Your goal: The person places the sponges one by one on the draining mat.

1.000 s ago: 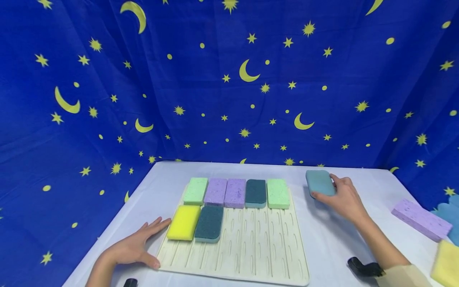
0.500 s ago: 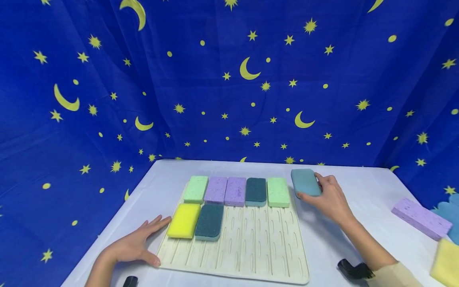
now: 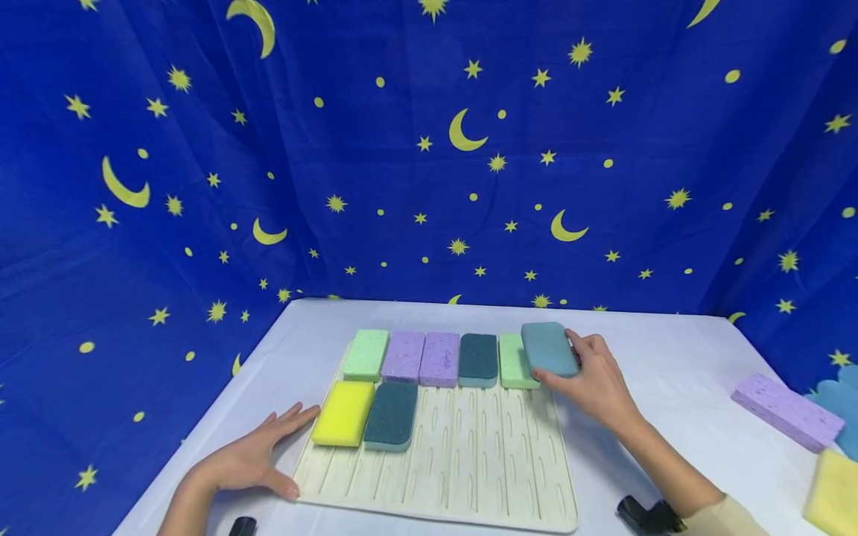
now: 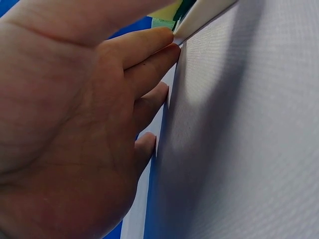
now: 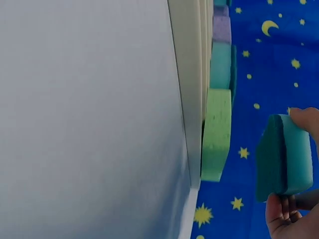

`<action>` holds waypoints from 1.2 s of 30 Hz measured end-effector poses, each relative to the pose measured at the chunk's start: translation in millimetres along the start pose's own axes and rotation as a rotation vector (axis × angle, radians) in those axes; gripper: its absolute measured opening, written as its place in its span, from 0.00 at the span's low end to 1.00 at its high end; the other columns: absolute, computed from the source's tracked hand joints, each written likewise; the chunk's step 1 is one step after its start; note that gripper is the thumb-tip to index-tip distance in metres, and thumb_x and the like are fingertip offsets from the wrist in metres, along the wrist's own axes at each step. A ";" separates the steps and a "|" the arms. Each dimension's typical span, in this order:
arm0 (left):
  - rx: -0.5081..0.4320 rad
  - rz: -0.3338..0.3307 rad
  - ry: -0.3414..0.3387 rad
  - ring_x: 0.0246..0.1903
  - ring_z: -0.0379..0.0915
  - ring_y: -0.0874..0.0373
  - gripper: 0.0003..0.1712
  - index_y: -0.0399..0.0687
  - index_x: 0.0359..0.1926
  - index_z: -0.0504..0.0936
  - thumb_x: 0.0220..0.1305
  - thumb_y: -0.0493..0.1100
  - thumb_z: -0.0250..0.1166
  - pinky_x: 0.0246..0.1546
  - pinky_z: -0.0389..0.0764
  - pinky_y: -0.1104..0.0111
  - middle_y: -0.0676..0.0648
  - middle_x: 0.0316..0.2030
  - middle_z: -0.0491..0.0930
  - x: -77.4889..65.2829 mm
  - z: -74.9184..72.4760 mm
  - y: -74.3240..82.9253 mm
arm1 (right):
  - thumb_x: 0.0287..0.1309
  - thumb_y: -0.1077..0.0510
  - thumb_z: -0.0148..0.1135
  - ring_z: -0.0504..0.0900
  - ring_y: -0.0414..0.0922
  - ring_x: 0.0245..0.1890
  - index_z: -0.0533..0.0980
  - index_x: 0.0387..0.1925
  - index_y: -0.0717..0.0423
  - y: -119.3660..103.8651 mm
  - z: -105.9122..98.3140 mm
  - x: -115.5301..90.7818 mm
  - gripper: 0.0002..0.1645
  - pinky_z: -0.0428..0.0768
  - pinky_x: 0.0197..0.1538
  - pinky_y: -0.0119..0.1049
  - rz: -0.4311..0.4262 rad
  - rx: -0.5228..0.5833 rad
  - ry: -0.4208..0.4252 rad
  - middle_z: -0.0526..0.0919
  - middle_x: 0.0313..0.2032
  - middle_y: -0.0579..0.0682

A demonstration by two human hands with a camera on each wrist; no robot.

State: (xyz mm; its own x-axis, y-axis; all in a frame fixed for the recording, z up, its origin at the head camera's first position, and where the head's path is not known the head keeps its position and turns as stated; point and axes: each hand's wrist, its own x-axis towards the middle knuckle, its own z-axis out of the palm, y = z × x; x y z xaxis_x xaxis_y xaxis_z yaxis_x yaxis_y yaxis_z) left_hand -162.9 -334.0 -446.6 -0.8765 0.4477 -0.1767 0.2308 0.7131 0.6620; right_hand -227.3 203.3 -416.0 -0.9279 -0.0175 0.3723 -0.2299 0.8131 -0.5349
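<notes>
A blue-green sponge [image 3: 550, 348] with a dark scouring layer on its underside is gripped by its edges between the thumb and fingers of my right hand [image 3: 596, 380]. In the head view it overlaps the right-end green sponge [image 3: 515, 362]; the right wrist view shows the held sponge [image 5: 294, 154] raised above the mat. My left hand [image 3: 251, 454] rests on the table with fingers spread at the left edge of the cream ridged mat [image 3: 469, 476]. Close to its fingertips lies a yellow sponge [image 3: 344, 414], with a dark-topped sponge [image 3: 392, 417] beside it.
Along the mat's back row lie another green sponge [image 3: 366, 355], two purple sponges [image 3: 404, 357] and a dark-topped sponge [image 3: 479, 360]. At the table's right are a purple block [image 3: 787, 411], a pale yellow sponge [image 3: 834, 495] and a light-blue scalloped thing [image 3: 841, 398]. Blue star-patterned cloth [image 3: 402, 149] surrounds the table.
My right hand has carried the blue-green sponge leftward, from beside the mat to over its back right corner. The left hand has stayed in place.
</notes>
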 end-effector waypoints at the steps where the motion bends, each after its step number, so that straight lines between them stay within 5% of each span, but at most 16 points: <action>1: -0.002 -0.002 0.000 0.66 0.28 0.21 0.63 0.53 0.75 0.53 0.41 0.54 0.79 0.55 0.37 0.27 0.29 0.71 0.46 0.0 -0.3 0.3 | 0.41 0.28 0.69 0.68 0.50 0.36 0.62 0.67 0.67 -1.7 1.5 -1.0 0.64 0.69 0.37 0.41 -0.002 0.001 -0.005 0.67 0.41 0.57; 10: -0.015 -0.008 0.005 0.66 0.28 0.22 0.63 0.52 0.75 0.54 0.41 0.54 0.79 0.55 0.36 0.27 0.30 0.71 0.46 0.7 2.1 -1.2 | 0.38 0.25 0.69 0.67 0.47 0.33 0.65 0.67 0.61 -18.0 14.9 -6.2 0.63 0.68 0.32 0.37 -0.002 0.067 -0.100 0.68 0.38 0.53; 21: -0.002 -0.008 0.002 0.66 0.28 0.22 0.62 0.53 0.75 0.53 0.42 0.54 0.78 0.54 0.37 0.26 0.30 0.72 0.46 4.2 -0.7 -0.6 | 0.37 0.25 0.69 0.66 0.45 0.32 0.66 0.67 0.61 -35.0 22.5 -10.7 0.63 0.67 0.31 0.36 -0.032 0.088 -0.114 0.68 0.37 0.52; 36: -0.014 -0.012 -0.014 0.66 0.28 0.23 0.62 0.52 0.75 0.53 0.42 0.54 0.78 0.55 0.35 0.27 0.30 0.71 0.46 2.3 0.0 -2.4 | 0.34 0.25 0.71 0.68 0.41 0.31 0.69 0.65 0.51 -59.6 42.6 -37.7 0.58 0.70 0.29 0.33 -0.064 0.202 -0.215 0.69 0.37 0.45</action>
State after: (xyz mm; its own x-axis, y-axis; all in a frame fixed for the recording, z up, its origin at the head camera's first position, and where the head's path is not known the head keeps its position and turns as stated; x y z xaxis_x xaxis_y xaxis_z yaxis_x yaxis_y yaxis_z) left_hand -165.4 -334.7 -448.6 -0.8730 0.4472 -0.1950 0.2143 0.7106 0.6702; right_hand -191.1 130.8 -430.5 -0.9456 -0.2053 0.2525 -0.3237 0.6741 -0.6639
